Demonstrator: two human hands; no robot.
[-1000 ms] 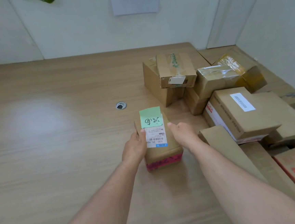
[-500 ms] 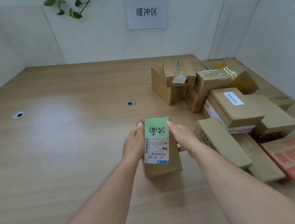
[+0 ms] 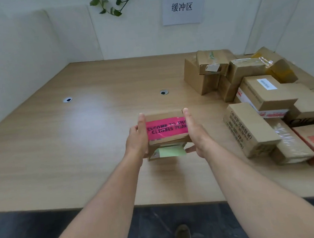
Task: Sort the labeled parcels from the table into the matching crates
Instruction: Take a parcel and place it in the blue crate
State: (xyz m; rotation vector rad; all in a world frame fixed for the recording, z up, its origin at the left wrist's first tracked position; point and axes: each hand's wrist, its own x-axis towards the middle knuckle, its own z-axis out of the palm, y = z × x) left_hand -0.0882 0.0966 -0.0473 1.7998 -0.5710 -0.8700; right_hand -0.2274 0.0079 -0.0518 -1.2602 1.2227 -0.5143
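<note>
1. Parcel [image 3: 166,129]: a small cardboard box held over the middle of the table [image 3: 78,144], tipped so that its pink tape [image 3: 166,127] faces up. Its green note [image 3: 171,151] faces the table's near edge. Whether its lower edge touches the table I cannot tell.
2. The left hand [image 3: 136,139] clasps the parcel's left side and the right hand [image 3: 195,132] its right side, fingers along the sides and the right thumb tucked beneath.
3. The table's left and middle stretch is bare wood, with two cable holes [image 3: 67,99] toward its far side.
4. A pile of parcels [image 3: 260,98] crowds the table's right part, near the right hand but apart from it.
5. White walls close the table's far and left edges; a paper sign [image 3: 181,6] hangs above its far edge.
6. Dark floor [image 3: 105,227] shows below the table's near edge.
</note>
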